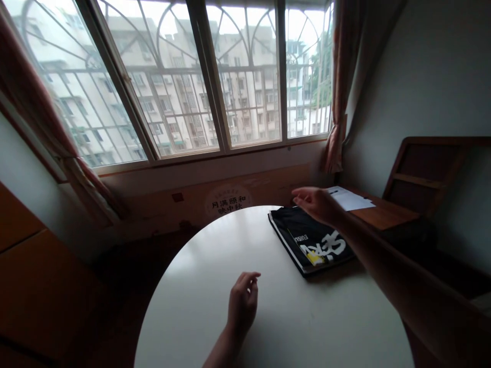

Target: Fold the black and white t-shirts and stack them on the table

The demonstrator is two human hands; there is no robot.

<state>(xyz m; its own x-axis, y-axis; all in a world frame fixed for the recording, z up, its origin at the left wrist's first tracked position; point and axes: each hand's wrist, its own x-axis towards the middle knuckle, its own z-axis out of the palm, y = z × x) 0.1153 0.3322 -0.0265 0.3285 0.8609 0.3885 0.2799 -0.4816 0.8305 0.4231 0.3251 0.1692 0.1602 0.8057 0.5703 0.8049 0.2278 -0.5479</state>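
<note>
A folded black T-shirt (286,222) with white lettering and a yellow patch lies on the right part of the round white table (207,286). Above its far edge hovers my right hand (316,204), fingers stretched to the left, with nothing visible in them. The right forearm crosses over the shirt's right side and hides part of it. My left hand (243,301) is over the table, left of and nearer than the shirt. Its fingers are loosely bent, with a small gap at the thumb, and no object shows in them.
Behind the table, a wooden desk (391,217) carries white papers (349,198) and a dark pen (334,191). A wooden chair back (422,174) stands at the right. A barred window (184,92) with tied curtains (335,138) spans the far wall. Orange-brown furniture (34,286) is at left.
</note>
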